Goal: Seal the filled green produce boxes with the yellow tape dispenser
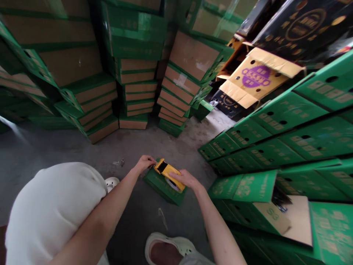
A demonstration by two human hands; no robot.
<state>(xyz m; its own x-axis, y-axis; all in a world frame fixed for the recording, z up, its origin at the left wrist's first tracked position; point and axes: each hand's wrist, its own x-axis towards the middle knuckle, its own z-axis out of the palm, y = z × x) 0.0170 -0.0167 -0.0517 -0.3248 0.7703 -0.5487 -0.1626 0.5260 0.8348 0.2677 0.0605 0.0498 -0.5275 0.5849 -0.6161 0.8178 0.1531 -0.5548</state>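
Observation:
A yellow tape dispenser [164, 170] with a roll of tape [173, 185] in it lies over the top of a green carton [162, 187] on the floor. My right hand [183, 178] grips the dispenser's near right part, fingers over its yellow side. At the dispenser's far left end, my left hand [146, 162] has its fingers pinched together by the carton's edge. What lies between those fingertips is too small to make out.
Stacked green and brown cartons [138, 88] stand ahead and to the left. More green cartons [278, 143] line the right, one with an opened flap [296, 219]. A yellow carton [253, 75] lies beyond them. Bits of clear scrap [119, 162] lie on the grey floor [132, 143].

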